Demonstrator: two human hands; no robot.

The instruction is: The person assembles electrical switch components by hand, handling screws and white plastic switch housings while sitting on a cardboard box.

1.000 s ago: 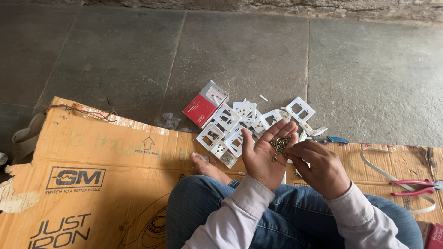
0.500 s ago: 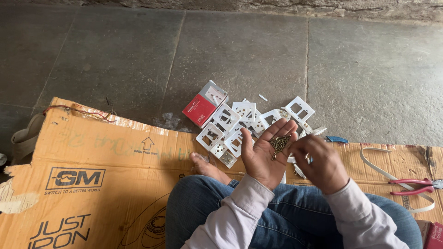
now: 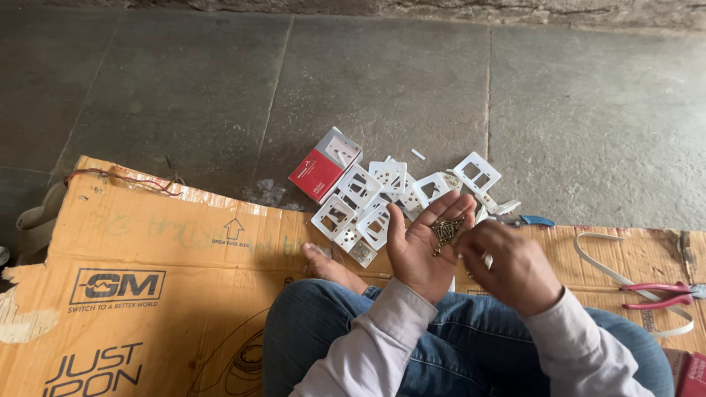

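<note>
Small brass screws [image 3: 446, 230] in cupped left hand [image 3: 423, 246], right hand [image 3: 512, 266] alongside.

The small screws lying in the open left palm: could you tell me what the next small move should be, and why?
Probably pinch one screw out with the right hand. The left hand lies flat and palm up with a loose cluster of small screws on it, and the right fingertips are right beside that cluster, apparently holding nothing. The white plastic switch frames lie just ahead on the floor.

Head camera: single view, looking steeply down from above, close over lap, cardboard sheet [image 3: 147, 257] and stone floor [image 3: 382, 81].
</note>
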